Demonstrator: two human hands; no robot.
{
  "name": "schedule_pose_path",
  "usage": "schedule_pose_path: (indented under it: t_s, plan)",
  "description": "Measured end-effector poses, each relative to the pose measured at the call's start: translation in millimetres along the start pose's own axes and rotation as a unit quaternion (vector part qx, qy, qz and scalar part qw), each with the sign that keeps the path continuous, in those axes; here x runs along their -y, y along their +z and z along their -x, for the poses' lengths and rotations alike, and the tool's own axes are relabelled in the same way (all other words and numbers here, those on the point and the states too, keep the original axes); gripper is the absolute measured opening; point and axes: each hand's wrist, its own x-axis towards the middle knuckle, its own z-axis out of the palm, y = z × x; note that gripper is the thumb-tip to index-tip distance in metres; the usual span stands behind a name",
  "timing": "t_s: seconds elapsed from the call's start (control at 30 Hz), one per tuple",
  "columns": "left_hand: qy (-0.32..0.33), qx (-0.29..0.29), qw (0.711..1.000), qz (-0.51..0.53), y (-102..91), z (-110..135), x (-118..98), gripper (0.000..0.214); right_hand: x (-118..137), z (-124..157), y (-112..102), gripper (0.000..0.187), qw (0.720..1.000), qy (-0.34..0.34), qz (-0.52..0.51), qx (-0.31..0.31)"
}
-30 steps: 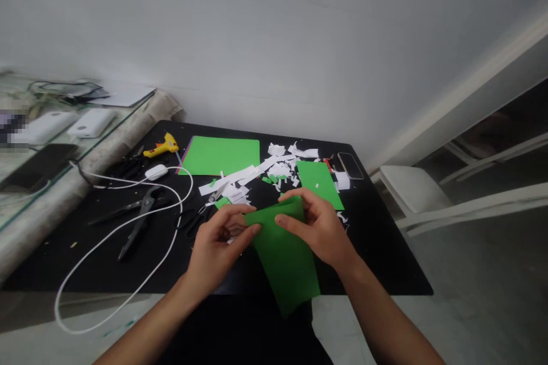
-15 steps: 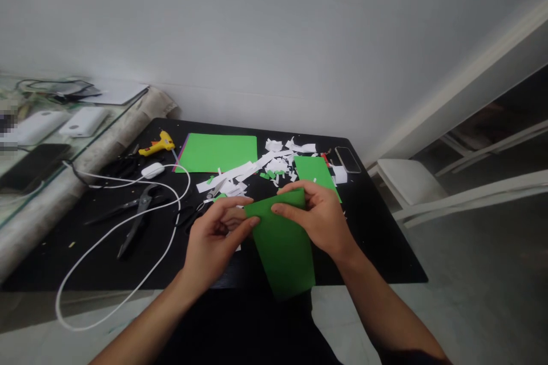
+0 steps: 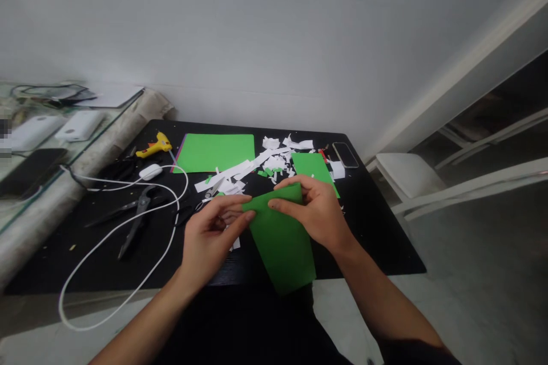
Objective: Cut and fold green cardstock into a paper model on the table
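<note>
Both my hands hold a folded green paper sheet [image 3: 282, 245] above the near edge of a black table [image 3: 377, 228]. My left hand [image 3: 209, 239] pinches its upper left corner between thumb and fingers. My right hand [image 3: 314, 211] grips the top edge, thumb on the front and fingers curled behind. The sheet hangs down toward me over the table edge.
On the table lie a larger green sheet [image 3: 214, 152], a smaller green piece [image 3: 311, 166], white and green paper scraps [image 3: 257, 168], small scissors [image 3: 209, 193], black pliers [image 3: 135, 214], a yellow glue gun [image 3: 152, 145], a white cable [image 3: 115, 228] and a phone [image 3: 346, 155]. A glass shelf [image 3: 38, 137] stands left, a white chair [image 3: 402, 177] right.
The view has shifted slightly, and my hands with the green sheet sit a little higher and further left in the picture. The grip on the sheet looks unchanged.
</note>
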Motion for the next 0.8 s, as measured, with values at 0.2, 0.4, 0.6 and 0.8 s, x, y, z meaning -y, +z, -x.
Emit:
schedule_pose_path:
  t_s: [0.2, 0.4, 0.6, 0.8]
  plan:
    - [0.003, -0.02, 1.0, 0.006, 0.4, -3.2, -3.6, 0.021, 0.5, -0.5, 0.2, 0.036, 1.0, -0.015, 0.017, -0.006]
    - [0.015, -0.024, 1.0, 0.003, 0.7, -5.1, -3.6, 0.034, 1.1, -1.7, -0.3, 0.033, 0.999, -0.027, 0.03, -0.015]
    - [0.015, -0.04, 0.999, -0.023, 1.9, -4.1, -3.0, 0.02, 0.6, -1.5, -1.1, 0.036, 0.999, -0.015, 0.03, -0.019]
    - [0.013, -0.044, 0.998, -0.039, -0.6, -5.8, -3.5, 0.021, 0.7, -3.0, -1.7, 0.035, 1.0, -0.009, -0.008, -0.018]
